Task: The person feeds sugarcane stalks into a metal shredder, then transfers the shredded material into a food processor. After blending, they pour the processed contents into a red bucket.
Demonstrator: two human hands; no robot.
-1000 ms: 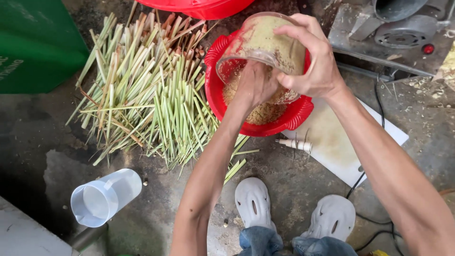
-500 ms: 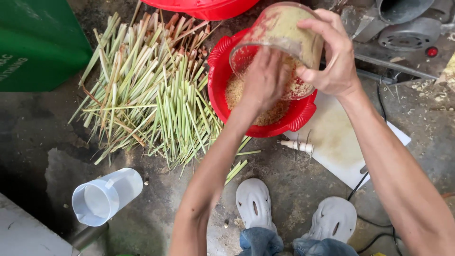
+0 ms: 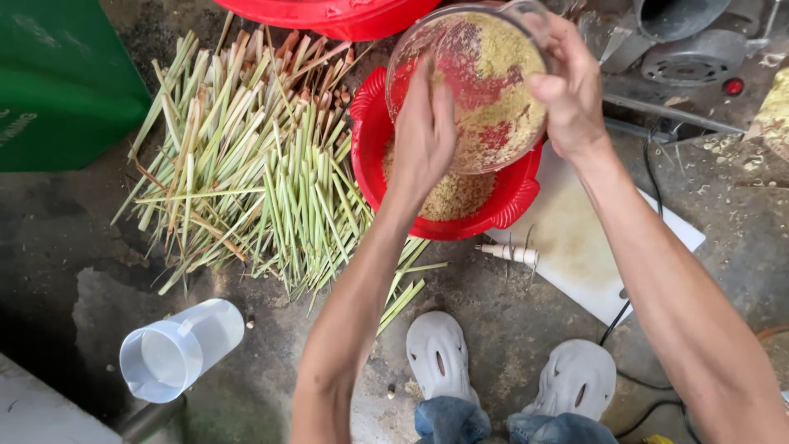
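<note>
Tilting a clear round container [image 3: 481, 82] of ground lemongrass above the red basket [image 3: 509, 205] near the frame's upper centre, the right hand [image 3: 571, 90] gripped its rim while the left hand [image 3: 423, 136], fingers pressed together, reached inside.

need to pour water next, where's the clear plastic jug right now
In the head view the clear plastic jug lies on its side on the dark floor at lower left, below the pile of lemongrass stalks and left of the person's left forearm.
</note>
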